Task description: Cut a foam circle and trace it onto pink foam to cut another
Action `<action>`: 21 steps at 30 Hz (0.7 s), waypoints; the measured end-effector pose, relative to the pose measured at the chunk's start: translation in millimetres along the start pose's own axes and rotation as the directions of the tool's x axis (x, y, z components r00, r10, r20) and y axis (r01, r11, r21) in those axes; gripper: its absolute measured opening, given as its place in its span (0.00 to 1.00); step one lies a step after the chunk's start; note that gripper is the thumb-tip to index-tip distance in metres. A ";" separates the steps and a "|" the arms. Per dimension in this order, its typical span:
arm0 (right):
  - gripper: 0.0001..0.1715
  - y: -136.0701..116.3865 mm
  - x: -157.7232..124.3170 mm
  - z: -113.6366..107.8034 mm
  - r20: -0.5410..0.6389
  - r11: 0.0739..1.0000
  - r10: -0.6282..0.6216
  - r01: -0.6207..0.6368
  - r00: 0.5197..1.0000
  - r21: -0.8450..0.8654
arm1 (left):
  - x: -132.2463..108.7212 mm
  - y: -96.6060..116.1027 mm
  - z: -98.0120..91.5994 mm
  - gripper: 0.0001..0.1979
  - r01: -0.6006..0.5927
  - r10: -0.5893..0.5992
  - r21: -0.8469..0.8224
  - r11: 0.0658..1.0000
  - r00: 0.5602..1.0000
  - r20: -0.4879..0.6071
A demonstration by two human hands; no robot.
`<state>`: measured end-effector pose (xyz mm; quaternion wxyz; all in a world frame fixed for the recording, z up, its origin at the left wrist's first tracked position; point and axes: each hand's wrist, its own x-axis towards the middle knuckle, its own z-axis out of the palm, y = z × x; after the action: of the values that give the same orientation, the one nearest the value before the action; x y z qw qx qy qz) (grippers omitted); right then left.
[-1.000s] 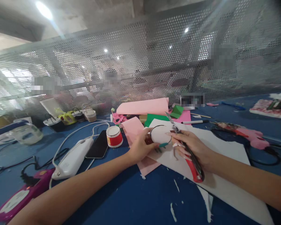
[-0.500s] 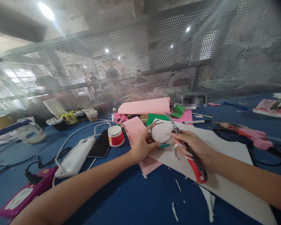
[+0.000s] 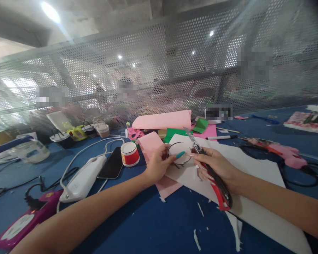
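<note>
My left hand pinches a small round white-topped object with a dark rim, thumb laid across its face. My right hand is closed round a red-and-black utility knife, whose blade tip points up and away just right of the round object. Both hands rest over a large white foam sheet lying on the blue table. A pink sheet lies under the left hand.
Left of the hands stand a red-and-white cup, a black phone and a white power bank with cables. A pink glue gun and a marker lie to the right. Coloured paper is piled behind. A perforated metal screen bounds the table.
My left hand has turned the round object, and the thumb now lies across its white face. The knife blade has shifted slightly left, closer to the object's edge.
</note>
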<state>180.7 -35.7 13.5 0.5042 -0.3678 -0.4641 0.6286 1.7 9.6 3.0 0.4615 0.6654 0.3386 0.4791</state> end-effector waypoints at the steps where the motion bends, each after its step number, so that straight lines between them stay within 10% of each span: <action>1: 0.18 -0.1 -0.3 0.2 -0.018 1.000 -0.003 0.003 1.000 0.004 | 0.3 0.2 -0.1 0.14 0.007 -0.007 -0.016 1.000 1.000 -0.018; 13: 0.14 3.8 2.2 -2.0 0.003 0.971 0.063 -0.062 0.998 0.231 | 9.8 -8.7 -3.3 0.22 0.023 -0.058 -0.162 0.987 0.975 -0.217; 21: 0.19 1.8 0.5 -4.2 0.233 0.992 0.019 -0.048 0.972 0.121 | 7.1 -7.1 -4.7 0.22 0.019 -0.057 -0.199 0.980 0.981 -0.188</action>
<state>183.9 -34.4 10.5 0.4580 -0.2675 -0.4730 0.7035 -0.7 19.8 -0.9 0.4990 0.5607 0.3455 0.5633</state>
